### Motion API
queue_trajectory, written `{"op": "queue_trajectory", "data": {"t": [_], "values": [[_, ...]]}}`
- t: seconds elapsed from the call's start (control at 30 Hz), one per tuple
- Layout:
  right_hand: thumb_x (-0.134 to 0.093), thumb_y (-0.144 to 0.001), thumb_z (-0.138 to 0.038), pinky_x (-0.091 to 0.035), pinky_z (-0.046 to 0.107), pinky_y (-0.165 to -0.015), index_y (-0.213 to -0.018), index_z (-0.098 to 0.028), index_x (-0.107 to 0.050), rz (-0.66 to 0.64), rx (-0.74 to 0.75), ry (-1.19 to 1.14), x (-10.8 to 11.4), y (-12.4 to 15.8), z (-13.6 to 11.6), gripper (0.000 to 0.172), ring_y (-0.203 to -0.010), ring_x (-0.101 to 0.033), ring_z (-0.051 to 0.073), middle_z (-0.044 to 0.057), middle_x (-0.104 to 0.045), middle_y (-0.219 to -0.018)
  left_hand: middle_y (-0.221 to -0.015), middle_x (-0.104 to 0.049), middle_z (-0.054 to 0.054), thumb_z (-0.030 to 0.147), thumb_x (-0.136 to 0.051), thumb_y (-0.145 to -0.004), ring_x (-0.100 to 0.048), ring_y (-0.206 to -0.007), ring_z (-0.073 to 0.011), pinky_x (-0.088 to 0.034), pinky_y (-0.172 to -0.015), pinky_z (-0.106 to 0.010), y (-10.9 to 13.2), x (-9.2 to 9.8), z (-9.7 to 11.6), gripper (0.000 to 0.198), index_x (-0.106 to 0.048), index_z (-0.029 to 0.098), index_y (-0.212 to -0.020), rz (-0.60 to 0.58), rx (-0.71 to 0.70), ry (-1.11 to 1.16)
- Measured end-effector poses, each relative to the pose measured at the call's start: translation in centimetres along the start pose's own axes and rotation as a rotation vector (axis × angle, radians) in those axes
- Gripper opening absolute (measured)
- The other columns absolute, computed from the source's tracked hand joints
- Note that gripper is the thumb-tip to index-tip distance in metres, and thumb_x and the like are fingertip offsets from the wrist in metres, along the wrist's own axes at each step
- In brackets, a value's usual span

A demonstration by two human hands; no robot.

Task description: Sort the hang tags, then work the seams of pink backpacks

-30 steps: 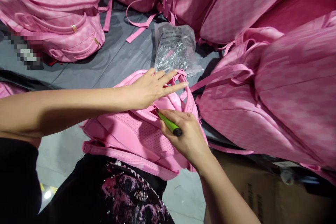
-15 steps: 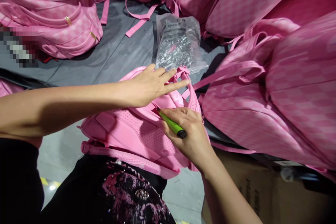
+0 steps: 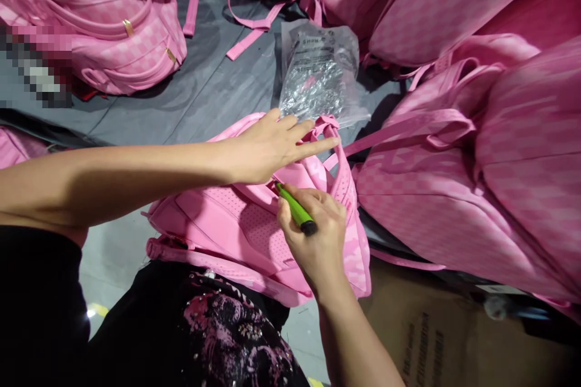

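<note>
Head view, looking down. A tabletop [image 3: 213, 91] covered by a creased grey sheet carries heaps of pink checkered backpacks [image 3: 104, 24] along its far and right sides, their loose straps [image 3: 247, 42] trailing over the sheet. A clear plastic bag [image 3: 320, 72] lies flat between the heaps. Below the tabletop edge, pale grey floor [image 3: 109, 254] shows at lower left, and a brown cardboard box [image 3: 436, 332] stands at lower right, beneath the nearest heap.

At the near edge lies one pink backpack [image 3: 227, 224], perforated back panel up, against the person's dark clothing. The left hand [image 3: 272, 145] rests flat on its top, fingers extended and slightly spread, holding nothing. The right hand [image 3: 318, 236] is closed around a green tool [image 3: 296, 213], pen-shaped with a dark end, whose tip meets the backpack just under the left palm.

Compared with the frame half a second earlier: the left hand keeps its flat press; the right forearm has swung closer to the body and stands steeper; the tool's tip stays at the same spot.
</note>
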State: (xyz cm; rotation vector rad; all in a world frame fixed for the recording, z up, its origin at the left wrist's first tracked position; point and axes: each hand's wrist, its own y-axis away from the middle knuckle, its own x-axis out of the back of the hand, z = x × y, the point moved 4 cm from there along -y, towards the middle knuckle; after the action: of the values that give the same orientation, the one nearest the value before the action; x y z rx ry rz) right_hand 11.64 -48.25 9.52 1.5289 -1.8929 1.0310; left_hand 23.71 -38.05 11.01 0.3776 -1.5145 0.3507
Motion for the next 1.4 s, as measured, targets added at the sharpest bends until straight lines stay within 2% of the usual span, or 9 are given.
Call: {"op": "queue_trajectory", "data": {"t": [0.3, 0.5, 0.63, 0.73, 0.9, 1.23, 1.4], "values": [[-0.062, -0.089, -0.033, -0.052, 0.050, -0.088, -0.106, -0.020, -0.076, 0.046, -0.087, -0.033, -0.4, 0.3, -0.2, 0.026, -0.092, -0.070, 0.027, 0.010, -0.077, -0.097, -0.161, -0.032, -0.016, 0.023, -0.050, -0.094, -0.049, -0.127, -0.0356, -0.033, -0.100, -0.046, -0.2, -0.3, -0.1, 0.082, -0.006, 0.029, -0.163, 0.025, -0.002, -0.010], [-0.062, -0.089, -0.034, -0.049, 0.054, -0.093, -0.106, -0.020, -0.076, 0.040, -0.085, 0.050, -0.6, 0.3, -0.4, 0.026, -0.095, -0.070, 0.028, 0.010, -0.077, -0.097, -0.160, -0.034, -0.014, 0.027, -0.051, -0.094, -0.047, -0.128, -0.0352, -0.032, -0.102, -0.045, -0.2, -0.4, -0.2, 0.081, -0.007, 0.030, -0.162, 0.028, 0.012, -0.001], [-0.061, -0.090, -0.032, -0.051, 0.050, -0.092, -0.107, -0.022, -0.075, 0.026, -0.068, -0.024, -0.7, 0.0, -0.5, 0.024, -0.096, -0.070, 0.026, 0.009, -0.078, -0.101, -0.161, -0.033, -0.013, 0.029, -0.052, -0.093, -0.045, -0.130, -0.0358, -0.030, -0.105, -0.046, -0.2, -0.6, -0.3, 0.083, -0.007, 0.031, -0.162, 0.019, 0.016, 0.038], [-0.062, -0.089, -0.031, -0.050, 0.050, -0.091, -0.106, -0.022, -0.075, 0.039, -0.072, 0.033, -0.7, -0.1, -0.6, 0.024, -0.094, -0.070, 0.027, 0.009, -0.077, -0.099, -0.160, -0.035, -0.012, 0.027, -0.051, -0.093, -0.044, -0.131, -0.0353, -0.029, -0.106, -0.046, -0.3, -0.6, -0.3, 0.082, -0.008, 0.030, -0.162, 0.027, 0.010, 0.046], [-0.061, -0.089, -0.031, -0.050, 0.051, -0.092, -0.107, -0.020, -0.075, 0.006, -0.067, 0.000, -0.8, -0.2, -0.9, 0.025, -0.096, -0.071, 0.027, 0.010, -0.078, -0.101, -0.159, -0.036, -0.014, 0.025, -0.049, -0.094, -0.046, -0.128, -0.0352, -0.031, -0.104, -0.046, -0.3, -0.4, -0.4, 0.079, -0.010, 0.029, -0.162, 0.013, 0.006, 0.041], [-0.060, -0.090, -0.032, -0.051, 0.050, -0.094, -0.107, -0.022, -0.074, 0.004, -0.066, -0.070, -0.9, -0.4, -0.5, 0.024, -0.098, -0.072, 0.026, 0.008, -0.079, -0.105, -0.160, -0.034, -0.015, 0.028, -0.055, -0.091, -0.044, -0.132, -0.0366, -0.032, -0.105, -0.047, -0.4, -0.5, -0.3, 0.087, -0.005, 0.029, -0.162, -0.004, -0.006, 0.041], [-0.061, -0.090, -0.029, -0.048, 0.049, -0.096, -0.111, -0.021, -0.074, 0.006, -0.087, -0.108, -0.5, 0.0, -0.4, 0.025, -0.099, -0.073, 0.025, 0.008, -0.079, -0.107, -0.166, -0.023, -0.016, 0.036, -0.063, -0.087, -0.037, -0.141, -0.0389, -0.031, -0.109, -0.049, 0.9, 0.4, -1.8, 0.103, 0.008, 0.029, -0.162, -0.034, 0.027, 0.072]]}}
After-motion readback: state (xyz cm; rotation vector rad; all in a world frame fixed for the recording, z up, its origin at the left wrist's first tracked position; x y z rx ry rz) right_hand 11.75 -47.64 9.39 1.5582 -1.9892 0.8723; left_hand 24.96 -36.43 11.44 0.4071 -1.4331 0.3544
